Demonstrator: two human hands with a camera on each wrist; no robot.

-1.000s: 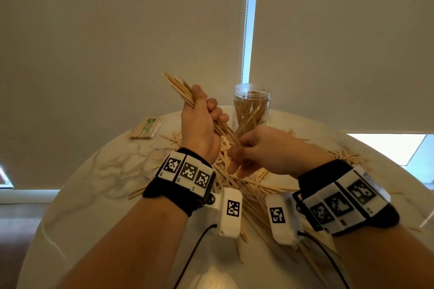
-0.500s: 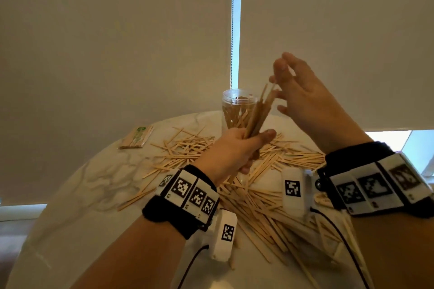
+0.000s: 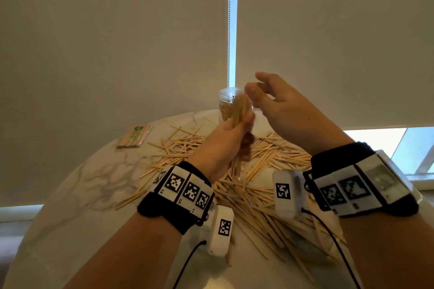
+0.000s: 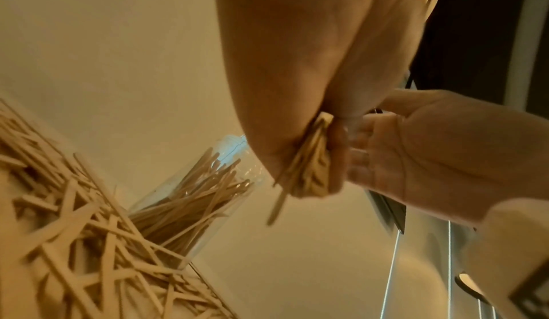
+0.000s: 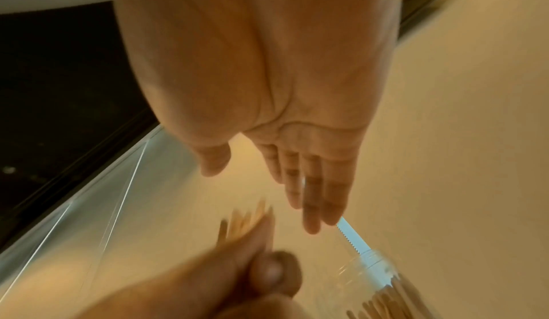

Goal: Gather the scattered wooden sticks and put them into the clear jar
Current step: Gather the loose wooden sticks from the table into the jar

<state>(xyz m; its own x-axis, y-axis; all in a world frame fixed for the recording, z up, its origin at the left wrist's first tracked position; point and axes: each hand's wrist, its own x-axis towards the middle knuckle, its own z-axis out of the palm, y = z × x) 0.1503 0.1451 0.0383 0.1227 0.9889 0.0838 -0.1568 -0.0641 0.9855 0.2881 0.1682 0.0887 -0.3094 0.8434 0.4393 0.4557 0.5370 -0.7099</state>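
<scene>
My left hand [image 3: 231, 138] grips a bundle of wooden sticks [image 3: 240, 110] upright, just in front of the clear jar [image 3: 226, 98]. The jar stands at the table's far side and holds several sticks [image 4: 190, 204]. In the left wrist view the bundle's lower ends [image 4: 309, 171] poke out below my curled fingers. My right hand [image 3: 277, 105] hovers open above and to the right of the bundle's top, fingers straight [image 5: 312, 195], holding nothing. A large heap of loose sticks [image 3: 258, 171] lies scattered over the table under both hands.
A small wrapped packet of sticks [image 3: 134, 136] lies at the far left of the round marble table [image 3: 82, 195]. A drawn roller blind [image 3: 117, 42] hangs right behind the table. Cables run from both wrist cameras toward me.
The left hand turned its bundle from slanting to upright and brought it close to the jar. The right hand let go of the sticks, rose open, then came down beside the bundle's top.
</scene>
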